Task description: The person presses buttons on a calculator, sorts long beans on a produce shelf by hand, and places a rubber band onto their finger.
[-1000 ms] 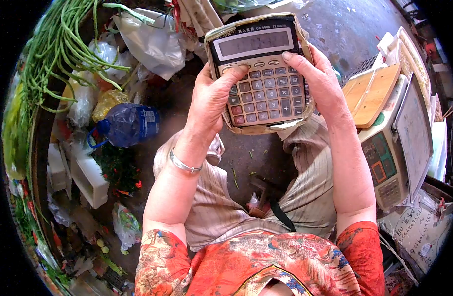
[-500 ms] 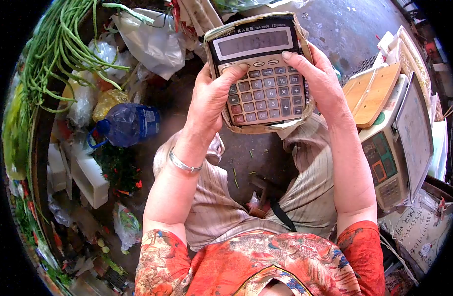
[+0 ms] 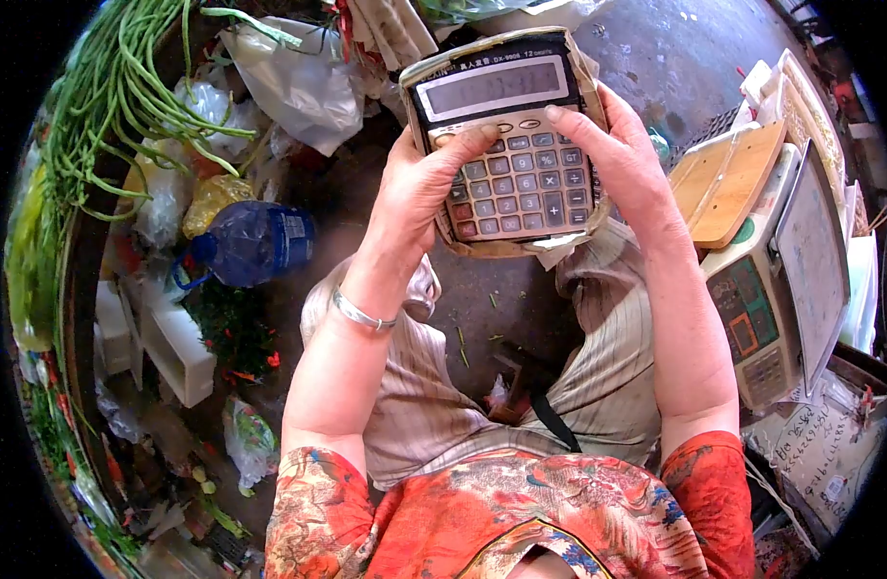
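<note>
A large desk calculator (image 3: 526,198) with a grey display and a frayed, taped-looking edge is held up in front of me, above my knees. My left hand (image 3: 419,183) grips its left side, the thumb lying over the upper keys. On the opposite side, my right hand (image 3: 622,154) holds the edge with its thumb near the round buttons below the display. The fingers of both hands are mostly hidden behind the calculator. Some dark marks show on the display, but I cannot read them.
Long green beans (image 3: 125,96) hang at the upper left, near a white plastic bag (image 3: 299,87). Below them a blue plastic jug (image 3: 255,243) lies on its side. To the right stands a weighing scale (image 3: 752,309) beside a wooden board (image 3: 728,188). A white foam box (image 3: 178,352) sits at left.
My left thumb has slid a little to the right across the upper keys. The calculator has tilted slightly, and my right thumb has shifted a little left.
</note>
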`<state>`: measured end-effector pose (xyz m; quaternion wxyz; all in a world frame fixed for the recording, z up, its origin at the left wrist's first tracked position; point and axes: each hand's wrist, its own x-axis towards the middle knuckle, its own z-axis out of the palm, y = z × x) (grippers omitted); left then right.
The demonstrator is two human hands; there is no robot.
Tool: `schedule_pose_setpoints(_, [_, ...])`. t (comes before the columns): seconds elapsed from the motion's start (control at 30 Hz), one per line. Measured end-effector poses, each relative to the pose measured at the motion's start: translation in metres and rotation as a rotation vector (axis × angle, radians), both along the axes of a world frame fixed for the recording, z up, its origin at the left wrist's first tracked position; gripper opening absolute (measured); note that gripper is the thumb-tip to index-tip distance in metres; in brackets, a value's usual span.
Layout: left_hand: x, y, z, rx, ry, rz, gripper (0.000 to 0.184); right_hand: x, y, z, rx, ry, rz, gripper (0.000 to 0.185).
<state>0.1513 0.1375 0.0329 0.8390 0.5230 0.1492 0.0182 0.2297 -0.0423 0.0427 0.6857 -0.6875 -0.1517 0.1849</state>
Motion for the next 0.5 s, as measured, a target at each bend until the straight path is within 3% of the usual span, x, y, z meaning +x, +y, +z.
schedule_pose_setpoints(0.5, [0.0038, 0.0000, -0.0045, 0.096, 0.012, 0.009, 0.047, -0.0031, 0.0010, 0.0035, -0.022, -0.031, -0.013, 0.041])
